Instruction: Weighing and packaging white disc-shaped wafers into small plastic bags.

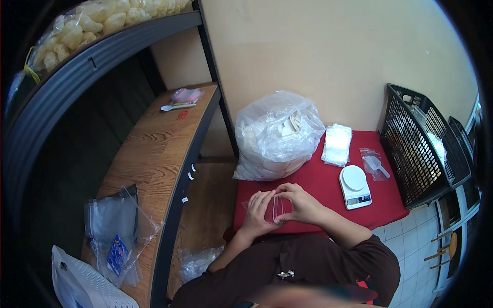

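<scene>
My left hand (258,214) and my right hand (302,204) meet over the near edge of the red-covered table (318,200). Between them is a small clear plastic bag (279,208), its edge pinched by my right fingers and thumb. My left fingers curl against the bag's other side. Just beyond my hands stands a large clear bag of pale, flat pieces (277,136), its top loosely gathered. To the right sits a white kitchen scale (355,186) with nothing on its round plate.
A stack of clear bags (337,145) and a white scoop (376,165) on a small bag lie behind the scale. Black baskets (418,149) stand at the right. On the left, a wooden shelf (149,154) carries plastic bags (114,226) and a white spoon (177,107).
</scene>
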Demonstrator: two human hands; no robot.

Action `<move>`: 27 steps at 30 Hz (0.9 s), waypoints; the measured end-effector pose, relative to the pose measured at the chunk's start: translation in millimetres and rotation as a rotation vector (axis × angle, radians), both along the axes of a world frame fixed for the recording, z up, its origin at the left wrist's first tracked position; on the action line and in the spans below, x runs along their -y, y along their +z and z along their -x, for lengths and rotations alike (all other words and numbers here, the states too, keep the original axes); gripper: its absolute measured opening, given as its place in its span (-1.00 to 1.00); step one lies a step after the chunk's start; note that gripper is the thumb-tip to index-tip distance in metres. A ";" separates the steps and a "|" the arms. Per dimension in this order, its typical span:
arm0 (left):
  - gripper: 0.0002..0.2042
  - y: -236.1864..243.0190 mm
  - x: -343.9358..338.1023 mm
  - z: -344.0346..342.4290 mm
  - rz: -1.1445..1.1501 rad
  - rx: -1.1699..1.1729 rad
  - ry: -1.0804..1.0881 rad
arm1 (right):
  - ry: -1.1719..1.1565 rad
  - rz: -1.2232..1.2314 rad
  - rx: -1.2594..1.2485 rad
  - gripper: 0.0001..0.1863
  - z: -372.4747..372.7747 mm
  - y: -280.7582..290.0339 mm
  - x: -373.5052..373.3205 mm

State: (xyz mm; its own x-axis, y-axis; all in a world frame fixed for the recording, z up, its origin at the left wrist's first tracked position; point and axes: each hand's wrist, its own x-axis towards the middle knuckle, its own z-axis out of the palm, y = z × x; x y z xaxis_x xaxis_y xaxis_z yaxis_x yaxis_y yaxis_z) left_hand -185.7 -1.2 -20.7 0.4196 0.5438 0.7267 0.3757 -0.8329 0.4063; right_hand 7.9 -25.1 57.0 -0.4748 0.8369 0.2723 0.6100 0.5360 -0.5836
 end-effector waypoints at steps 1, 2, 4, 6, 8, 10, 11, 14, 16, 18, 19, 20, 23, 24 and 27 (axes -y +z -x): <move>-0.13 -2.5 2.7 -0.3 -0.011 -0.004 -0.002 | -0.002 -0.011 -0.004 -0.35 0.2 2.0 0.9; -0.12 -4.7 5.9 -1.1 0.011 0.022 0.002 | 0.022 -0.004 0.020 -0.37 -0.3 8.6 2.1; -0.09 -11.3 6.9 0.3 0.083 0.060 -0.004 | 0.109 -0.031 0.047 -0.47 -6.2 24.4 -3.9; -0.08 -14.2 6.6 2.4 0.223 0.121 -0.054 | 0.017 -0.030 -0.071 -0.63 -16.0 49.4 -13.8; -0.02 -14.3 8.1 5.4 0.373 0.205 -0.123 | -0.134 -0.131 -0.122 -0.76 -27.5 69.8 -28.7; 0.02 -10.3 8.9 6.6 0.406 0.277 -0.154 | -0.274 -0.334 -0.049 -0.86 -38.2 88.2 -50.7; 0.06 -10.9 8.1 6.4 0.433 0.353 -0.191 | -0.329 -0.445 0.023 -0.89 -43.9 93.1 -68.1; 0.11 -24.4 -0.6 4.6 0.605 0.558 -0.367 | -0.347 -0.405 0.321 -0.75 -62.7 87.2 -140.0; 0.05 -27.3 -3.0 3.1 0.737 0.720 -0.482 | -0.294 -0.398 0.349 -0.71 -71.4 66.1 -187.3; 0.04 -28.6 -3.7 3.4 0.770 0.718 -0.467 | -0.181 -0.462 0.501 -0.74 -71.4 54.0 -213.5; 0.03 -28.6 -3.3 3.1 0.796 0.719 -0.453 | -0.182 -0.457 0.498 -0.74 -73.6 50.8 -219.7; 0.03 -25.4 -1.5 3.0 0.799 0.716 -0.447 | -0.158 -0.356 0.542 -0.73 -73.3 48.1 -224.9; 0.02 -17.1 3.0 4.3 0.771 0.677 -0.416 | -0.153 -0.225 0.554 -0.73 -75.7 44.5 -234.5; 0.01 -17.8 3.8 6.6 0.769 0.653 -0.402 | -0.174 -0.196 0.530 -0.74 -74.6 44.9 -235.8; 0.00 -18.6 11.2 13.6 0.775 0.651 -0.349 | -0.176 -0.142 0.770 -0.82 -63.1 82.3 -206.8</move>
State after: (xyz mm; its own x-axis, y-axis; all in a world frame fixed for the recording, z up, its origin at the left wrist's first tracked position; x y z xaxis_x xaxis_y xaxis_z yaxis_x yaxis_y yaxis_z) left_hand -199.3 -12.4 -39.3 0.2968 0.8783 0.3748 -0.3134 -0.2812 0.9070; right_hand 71.0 181.7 139.4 -0.4365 0.8992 0.0314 0.8963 0.4316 0.1021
